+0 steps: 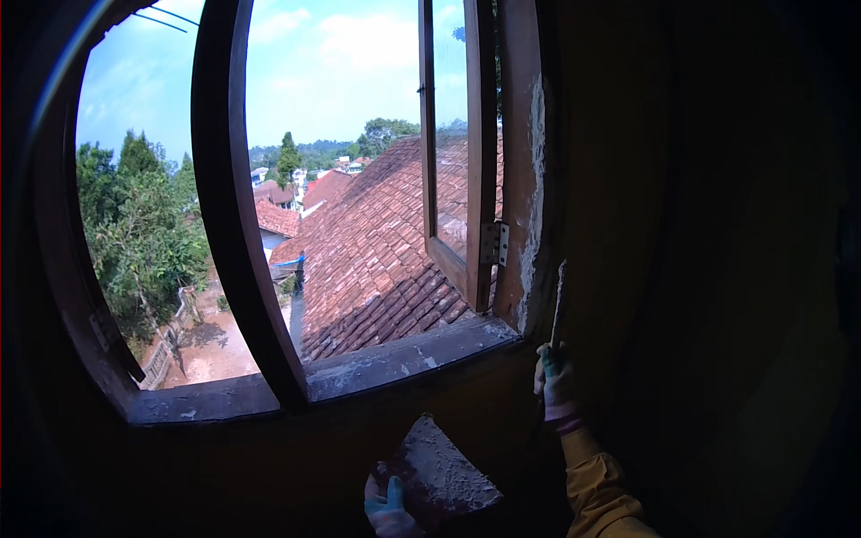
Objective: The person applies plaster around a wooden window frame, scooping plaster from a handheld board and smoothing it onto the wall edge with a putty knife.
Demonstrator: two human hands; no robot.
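My left hand (389,513), in a pale glove with blue-green on it, grips the edge of a flat board (441,471) below the window sill. Grey, rough mortar coats much of the board's top. In my right hand (558,387), gloved too, is a thin, mortar-smeared trowel (560,300), seen nearly edge-on and pointing up. It stands beside the right window jamb (515,193), apart from the board. Along the jamb's outer edge, where it meets the dark wall, runs a ragged strip of whitish mortar (536,170). The trowel's handle is mostly hidden by my fingers.
An opened glazed window sash (475,179) hangs outward on a metal hinge (495,244). A wooden mullion (224,179) splits the opening above the stained sill (395,366). Outside are a tiled roof (377,251) and trees (134,215). The right wall (601,179) is deep in shadow.
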